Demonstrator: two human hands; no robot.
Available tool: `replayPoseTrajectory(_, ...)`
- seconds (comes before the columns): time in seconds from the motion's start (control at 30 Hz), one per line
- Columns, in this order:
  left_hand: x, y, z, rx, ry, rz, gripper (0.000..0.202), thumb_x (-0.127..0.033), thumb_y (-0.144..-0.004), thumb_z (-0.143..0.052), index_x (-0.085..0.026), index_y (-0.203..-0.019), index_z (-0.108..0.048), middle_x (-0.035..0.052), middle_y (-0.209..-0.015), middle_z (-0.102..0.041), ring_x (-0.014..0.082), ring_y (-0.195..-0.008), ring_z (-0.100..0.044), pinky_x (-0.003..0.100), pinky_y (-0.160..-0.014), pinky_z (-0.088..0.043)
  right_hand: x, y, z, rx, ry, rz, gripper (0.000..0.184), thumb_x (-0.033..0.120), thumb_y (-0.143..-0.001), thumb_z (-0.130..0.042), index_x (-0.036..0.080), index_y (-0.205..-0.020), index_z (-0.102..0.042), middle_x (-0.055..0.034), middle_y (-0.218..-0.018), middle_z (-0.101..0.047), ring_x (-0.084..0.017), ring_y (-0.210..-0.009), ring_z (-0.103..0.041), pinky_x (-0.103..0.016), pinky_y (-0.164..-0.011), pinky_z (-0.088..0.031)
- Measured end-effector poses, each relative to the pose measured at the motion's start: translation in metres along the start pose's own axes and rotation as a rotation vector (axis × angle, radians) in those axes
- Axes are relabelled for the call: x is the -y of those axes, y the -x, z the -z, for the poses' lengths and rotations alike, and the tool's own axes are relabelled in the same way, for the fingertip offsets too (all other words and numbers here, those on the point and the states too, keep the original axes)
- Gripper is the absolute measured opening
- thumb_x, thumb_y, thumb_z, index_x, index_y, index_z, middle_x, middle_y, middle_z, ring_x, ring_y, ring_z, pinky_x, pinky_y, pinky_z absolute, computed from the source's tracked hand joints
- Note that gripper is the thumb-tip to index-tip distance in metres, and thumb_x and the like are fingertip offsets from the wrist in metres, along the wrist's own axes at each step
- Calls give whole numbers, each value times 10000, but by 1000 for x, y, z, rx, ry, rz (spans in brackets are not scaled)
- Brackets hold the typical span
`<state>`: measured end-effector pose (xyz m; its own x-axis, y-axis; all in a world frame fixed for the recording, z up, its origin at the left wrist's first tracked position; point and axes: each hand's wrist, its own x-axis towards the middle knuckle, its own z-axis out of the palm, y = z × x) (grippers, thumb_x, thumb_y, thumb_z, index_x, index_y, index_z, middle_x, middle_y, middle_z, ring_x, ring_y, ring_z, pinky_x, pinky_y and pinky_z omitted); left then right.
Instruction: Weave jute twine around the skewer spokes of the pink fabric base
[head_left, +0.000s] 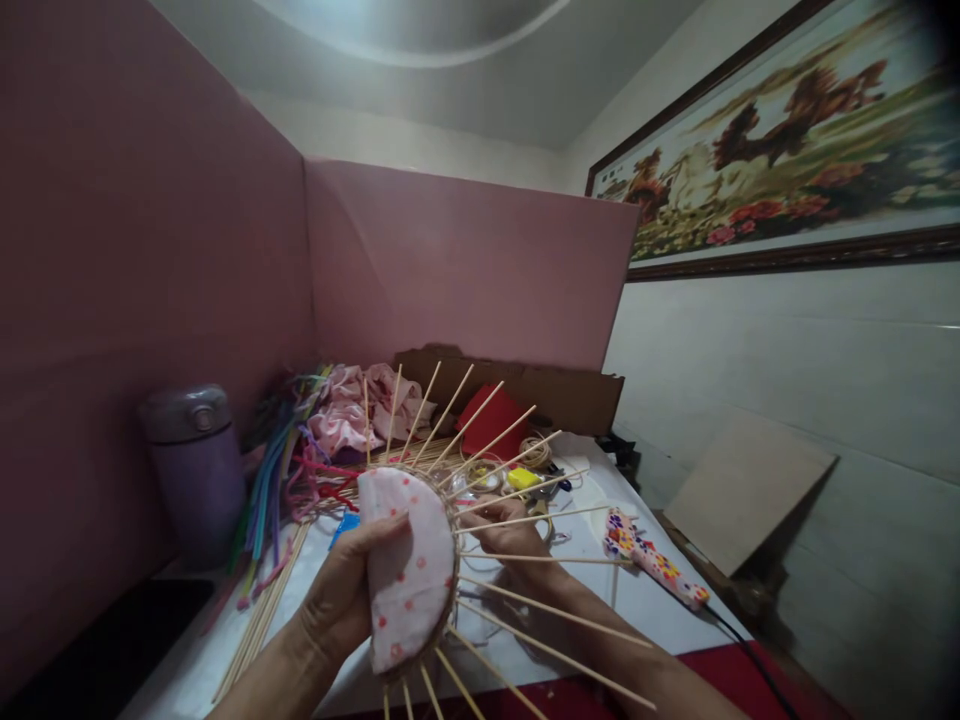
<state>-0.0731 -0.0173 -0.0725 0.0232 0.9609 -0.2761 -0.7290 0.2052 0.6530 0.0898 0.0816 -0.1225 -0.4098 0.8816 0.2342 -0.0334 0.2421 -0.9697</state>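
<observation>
My left hand (346,592) is closed around a round basket base (411,570) covered in white cloth with pink dots, held on edge above the table. Several thin wooden sticks (555,612) fan out from its rim. My right hand (511,541) is behind the disc among the sticks, its fingers curled on something I cannot make out.
A purple flask (196,466) stands at the left by the pink partition (465,260). Coloured strips (270,480), pink fabric (352,412), loose sticks (262,620) and small supplies crowd the white table (645,600). A patterned glue gun (654,558) lies at the right. A cardboard box (570,395) stands behind.
</observation>
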Motion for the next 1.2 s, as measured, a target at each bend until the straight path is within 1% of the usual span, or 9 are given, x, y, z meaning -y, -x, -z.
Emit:
replayPoseTrajectory(0.17, 0, -3, 1, 23, 56, 17, 93, -120, -712, -575, -74, -746, -648, 109, -667, -698, 217, -577, -656, 326, -586, -536, 3, 9, 9, 10, 18, -16, 205, 367, -660, -651, 186, -610, -569, 39, -519, -421, -75, -452, -301, -225, -429, -222)
replayPoseTrajectory(0.3, 0, -4, 1, -5, 41, -20, 87, -123, -717, -572, -82, -738, -646, 107, -654, -694, 210, -560, -652, 305, -557, -536, 14, 12, 16, 44, 25, 59, 211, 357, -653, -661, 177, -579, -579, 32, -525, -444, -76, -468, -334, -220, -433, -248)
replayPoseTrajectory(0.4, -5, -5, 1, -47, -7, -83, 98, -107, -709, -573, -92, -771, -647, 102, -676, -699, 214, -560, -650, 323, -545, -541, 24, 10, 31, 21, 52, 53, 221, 344, -640, -675, 162, -569, -572, 33, -525, -460, -66, -451, -368, -206, -422, -275)
replayPoseTrajectory(0.53, -13, -9, 6, -65, -52, -155, 149, -108, -701, -584, -107, -838, -642, 96, -708, -704, 228, -588, -656, 360, -562, -549, 35, 5, 57, 95, -14, 16, 238, 372, -689, -633, 136, -663, -606, 22, -560, -508, -57, -431, -425, -191, -413, -317)
replayPoseTrajectory(0.63, -15, -12, 10, -76, -44, -172, 150, -97, -695, -588, -114, -835, -638, 92, -702, -705, 224, -587, -659, 350, -561, -551, 37, 3, 66, 88, -5, 59, 229, 350, -717, -610, 126, -672, -622, 37, -524, -482, -37, -403, -377, -175, -396, -290)
replayPoseTrajectory(0.77, -13, -8, 8, -30, 57, -115, 110, -100, -719, -564, -108, -796, -643, 97, -690, -705, 221, -592, -661, 344, -572, -551, 30, 2, 62, 52, 64, 69, 187, 312, -698, -634, 130, -654, -630, 39, -518, -489, -41, -425, -384, -173, -411, -286)
replayPoseTrajectory(0.9, -8, -2, 2, -1, 129, -73, 122, -129, -757, -534, -97, -764, -651, 106, -676, -703, 222, -586, -660, 361, -579, -548, 19, -1, 56, 119, 115, 28, 211, 332, -676, -647, 127, -629, -629, 5, -564, -554, -72, -489, -454, -196, -458, -326)
replayPoseTrajectory(1.0, -5, 0, 0, 21, 143, -61, 148, -142, -773, -518, -89, -759, -656, 114, -673, -701, 222, -579, -660, 352, -570, -549, 14, 1, 48, 173, 179, 24, 223, 343, -655, -660, 126, -612, -633, 20, -536, -527, -67, -489, -417, -197, -464, -301)
replayPoseTrajectory(1.2, -4, 1, -1, 66, 177, -57, 150, -131, -774, -518, -91, -756, -661, 113, -694, -705, 218, -610, -666, 337, -605, -551, 16, 13, 30, 300, 171, -151, 232, 350, -574, -704, 142, -565, -601, 36, -529, -494, -75, -505, -401, -202, -470, -286)
